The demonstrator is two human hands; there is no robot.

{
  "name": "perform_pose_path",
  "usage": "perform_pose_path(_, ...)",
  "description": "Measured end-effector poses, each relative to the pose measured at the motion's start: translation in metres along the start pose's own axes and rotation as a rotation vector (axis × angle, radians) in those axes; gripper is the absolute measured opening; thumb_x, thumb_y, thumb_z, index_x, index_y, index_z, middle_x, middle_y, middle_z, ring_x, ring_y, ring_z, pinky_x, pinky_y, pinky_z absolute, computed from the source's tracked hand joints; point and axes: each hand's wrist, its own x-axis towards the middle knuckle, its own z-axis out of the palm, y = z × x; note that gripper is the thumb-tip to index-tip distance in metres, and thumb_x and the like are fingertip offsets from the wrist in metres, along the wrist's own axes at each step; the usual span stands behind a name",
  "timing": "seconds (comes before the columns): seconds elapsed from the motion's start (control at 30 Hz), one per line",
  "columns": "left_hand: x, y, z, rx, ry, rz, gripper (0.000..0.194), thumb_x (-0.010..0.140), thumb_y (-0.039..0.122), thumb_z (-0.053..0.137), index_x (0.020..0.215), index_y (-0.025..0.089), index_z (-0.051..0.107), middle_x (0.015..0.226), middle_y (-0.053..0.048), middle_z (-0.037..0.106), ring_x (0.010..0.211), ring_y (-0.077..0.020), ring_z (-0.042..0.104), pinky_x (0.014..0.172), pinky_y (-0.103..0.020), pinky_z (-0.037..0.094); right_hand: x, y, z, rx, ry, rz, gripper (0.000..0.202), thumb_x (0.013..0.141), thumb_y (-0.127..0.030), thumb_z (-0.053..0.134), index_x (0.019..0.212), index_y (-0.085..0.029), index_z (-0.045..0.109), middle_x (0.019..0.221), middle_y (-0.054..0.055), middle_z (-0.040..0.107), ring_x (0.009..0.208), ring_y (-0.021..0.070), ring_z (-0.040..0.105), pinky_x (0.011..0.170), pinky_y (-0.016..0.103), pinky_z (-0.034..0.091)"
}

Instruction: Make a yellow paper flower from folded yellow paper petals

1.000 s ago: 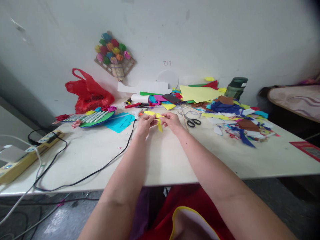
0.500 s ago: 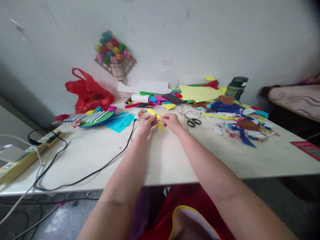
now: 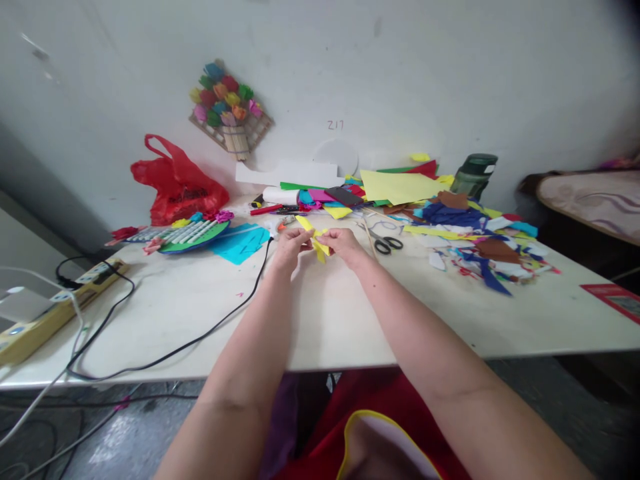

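Note:
Both my hands meet over the middle of the white table [image 3: 345, 313], fingers closed on a folded piece of yellow paper [image 3: 319, 247]. My left hand [image 3: 293, 245] pinches its left side, and my right hand [image 3: 343, 243] pinches its right side. One strip of the paper sticks up beyond the fingers and another part hangs below them. The fingertips cover its centre. Black-handled scissors [image 3: 388, 245] and a thin wooden stick [image 3: 371, 237] lie just right of my right hand. A glue gun with a black cord [image 3: 235, 317] appears partly hidden behind my left hand.
Paper scraps [image 3: 493, 250] are heaped at the right, before a green bottle [image 3: 475, 177]. At the left are a red plastic bag [image 3: 183, 190], a craft with paper flowers [image 3: 195, 235], blue paper [image 3: 240, 245] and a power strip [image 3: 65, 307]. Coloured sheets [image 3: 397, 187] lie along the wall.
The yellow paper has shifted between my fingers: its lower part now looks wider and bunched closer to the hands. Both hands stay in nearly the same place.

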Motion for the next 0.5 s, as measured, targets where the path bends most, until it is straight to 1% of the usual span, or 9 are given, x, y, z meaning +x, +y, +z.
perform_pose_path(0.17,-0.001,0.0,0.005,-0.001,0.013,0.004,0.033,0.062,0.043,0.074,0.06,0.015,0.057,0.056,0.002,0.052,0.052,-0.0073,0.048,0.056,-0.022,0.044,0.001,-0.001,0.0,0.009,0.025,-0.054,0.029,0.051,-0.036,0.077,0.048,-0.016,0.057,0.04,-0.006,0.047,0.039,0.0053,0.039,0.04,0.019,0.032)
perform_pose_path(0.27,0.001,-0.001,0.005,0.063,0.076,0.018,0.035,0.065,0.049,0.069,0.063,0.015,0.061,0.06,-0.001,0.056,0.051,-0.0081,0.047,0.054,-0.023,0.042,0.004,0.0,-0.002,0.025,0.094,-0.093,0.029,0.052,-0.037,0.076,0.048,-0.017,0.056,0.04,-0.007,0.045,0.039,0.0055,0.037,0.04,0.02,0.031)
perform_pose_path(0.33,0.004,-0.002,0.003,0.187,0.152,0.02,0.034,0.067,0.049,0.067,0.064,0.015,0.064,0.06,-0.002,0.058,0.051,-0.0096,0.047,0.052,-0.023,0.039,0.007,0.003,-0.005,0.031,0.169,-0.102,0.028,0.054,-0.038,0.075,0.049,-0.017,0.056,0.041,-0.006,0.046,0.039,0.0061,0.038,0.039,0.02,0.031)
perform_pose_path(0.4,0.006,-0.003,0.001,0.373,0.224,0.021,0.029,0.064,0.044,0.07,0.059,0.017,0.063,0.055,-0.002,0.056,0.053,-0.0123,0.048,0.053,-0.024,0.036,0.01,0.007,-0.008,0.014,0.252,-0.099,0.028,0.056,-0.039,0.073,0.049,-0.017,0.057,0.041,-0.006,0.046,0.039,0.0065,0.038,0.039,0.021,0.031)
perform_pose_path(0.5,0.007,-0.002,0.001,0.592,0.307,-0.008,0.026,0.058,0.039,0.075,0.049,0.02,0.06,0.047,-0.001,0.05,0.066,-0.0194,0.054,0.06,-0.026,0.036,0.015,0.013,-0.013,-0.054,0.33,-0.101,0.026,0.057,-0.039,0.071,0.051,-0.018,0.058,0.042,-0.006,0.047,0.04,0.0077,0.04,0.04,0.021,0.032)
